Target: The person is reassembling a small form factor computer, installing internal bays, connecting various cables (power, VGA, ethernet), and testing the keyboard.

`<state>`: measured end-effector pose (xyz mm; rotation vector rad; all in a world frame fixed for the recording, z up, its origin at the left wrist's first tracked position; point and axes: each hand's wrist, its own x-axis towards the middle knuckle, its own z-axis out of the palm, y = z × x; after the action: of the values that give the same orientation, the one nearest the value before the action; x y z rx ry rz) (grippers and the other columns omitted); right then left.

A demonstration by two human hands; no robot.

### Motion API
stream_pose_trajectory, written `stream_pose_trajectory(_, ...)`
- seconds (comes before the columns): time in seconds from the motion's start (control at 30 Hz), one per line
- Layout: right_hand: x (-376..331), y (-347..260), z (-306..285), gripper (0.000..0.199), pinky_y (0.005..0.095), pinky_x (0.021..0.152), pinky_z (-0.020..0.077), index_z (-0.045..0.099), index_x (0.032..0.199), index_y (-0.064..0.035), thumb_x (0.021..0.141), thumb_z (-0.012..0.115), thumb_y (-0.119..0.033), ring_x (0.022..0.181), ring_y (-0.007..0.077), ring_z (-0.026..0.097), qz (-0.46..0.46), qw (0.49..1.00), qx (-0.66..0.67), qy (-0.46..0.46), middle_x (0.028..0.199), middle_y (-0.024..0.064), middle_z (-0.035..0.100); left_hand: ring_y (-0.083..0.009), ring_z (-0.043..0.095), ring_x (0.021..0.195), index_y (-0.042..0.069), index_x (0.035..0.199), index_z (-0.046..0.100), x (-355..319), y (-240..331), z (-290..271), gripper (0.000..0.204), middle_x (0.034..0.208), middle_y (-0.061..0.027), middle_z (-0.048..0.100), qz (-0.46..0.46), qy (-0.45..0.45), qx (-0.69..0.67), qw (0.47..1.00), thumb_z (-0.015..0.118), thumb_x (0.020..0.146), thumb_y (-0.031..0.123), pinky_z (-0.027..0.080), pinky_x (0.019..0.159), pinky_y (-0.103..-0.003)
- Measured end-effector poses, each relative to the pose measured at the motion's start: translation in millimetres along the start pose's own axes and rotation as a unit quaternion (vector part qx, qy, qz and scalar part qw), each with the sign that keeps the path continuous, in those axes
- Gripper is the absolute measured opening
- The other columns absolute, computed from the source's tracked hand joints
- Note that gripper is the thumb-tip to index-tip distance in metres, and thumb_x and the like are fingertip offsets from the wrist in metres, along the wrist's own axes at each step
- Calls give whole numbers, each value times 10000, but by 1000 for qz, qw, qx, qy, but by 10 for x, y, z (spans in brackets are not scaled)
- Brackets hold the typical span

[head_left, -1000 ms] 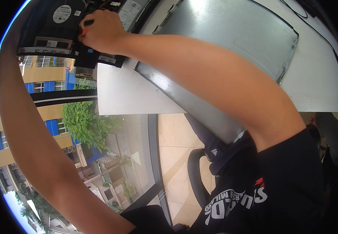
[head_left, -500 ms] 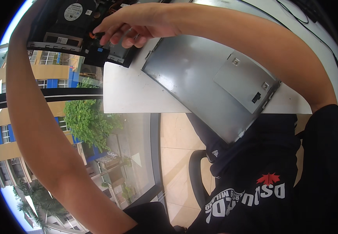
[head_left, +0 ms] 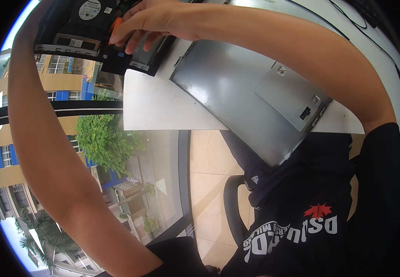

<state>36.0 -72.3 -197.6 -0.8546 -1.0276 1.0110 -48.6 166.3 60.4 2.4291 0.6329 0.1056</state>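
Note:
At the top left lies an opened desktop computer case [head_left: 64, 49], dark inside with a metal edge strip. Over its right part is my right hand [head_left: 147, 23], fingers bent, with thumb and index finger closed at a flat orange piece [head_left: 115, 28]. What kind of piece it is, I cannot make out. Left of that hand sits a black cooling fan [head_left: 77, 18] with a round white label. My left forearm [head_left: 47, 147] runs up the left side, but its hand is outside the picture beyond the top edge.
A large silver metal cover panel [head_left: 223, 69] lies slanted across the white table [head_left: 149, 106], one corner overhanging the edge near my lap. Black cables [head_left: 375, 44] lie at the far right. A window [head_left: 130, 184] borders the table at left; a chair armrest [head_left: 233, 203] stands below.
My right hand has shifted slightly up and its fingers have turned. More of the orange piece now shows beside the thumb. The cover panel stays in place.

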Motion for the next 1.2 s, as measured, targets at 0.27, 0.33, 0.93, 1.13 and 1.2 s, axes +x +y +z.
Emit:
stream_pose_trajectory(0.27,210,263,279,148,252,627,626,775,895,15,834,794,-118,619,169,757,-63,969,-101,218,748,98,764,-180,577,1347,60,1472,559,-3,50,124,444,1484,-107,578,-5,-1,10,1000,455,1090,259,478,1125,-300)
stream_pose_trajectory(0.33,233,280,366,125,250,628,626,780,883,6,834,782,-109,615,159,756,-62,966,-95,233,722,93,758,-181,577,1348,59,1472,559,-28,45,177,444,1484,-107,578,-8,-5,12,1000,455,1090,261,478,1126,-300)
stream_pose_trajectory(0.93,515,452,561,158,325,687,610,826,843,-83,803,807,-235,620,190,723,-82,911,-219,339,621,58,716,-183,577,1349,58,1470,562,-67,53,342,449,1484,-108,577,-2,-5,10,1000,454,1089,270,476,1129,-301)
stream_pose_trajectory(1.13,592,515,609,181,336,703,606,833,849,-96,787,832,-266,618,188,719,-115,874,-286,374,625,44,721,-183,577,1349,57,1469,562,-60,46,368,451,1484,-108,577,-6,-6,5,1000,454,1088,273,475,1131,-301)
stream_pose_trajectory(1.2,592,508,614,175,342,711,608,836,848,-105,778,835,-266,634,201,724,-116,870,-297,376,632,47,723,-184,576,1350,57,1469,563,-59,51,379,451,1484,-109,577,-6,-6,3,1000,454,1088,275,475,1131,-301)
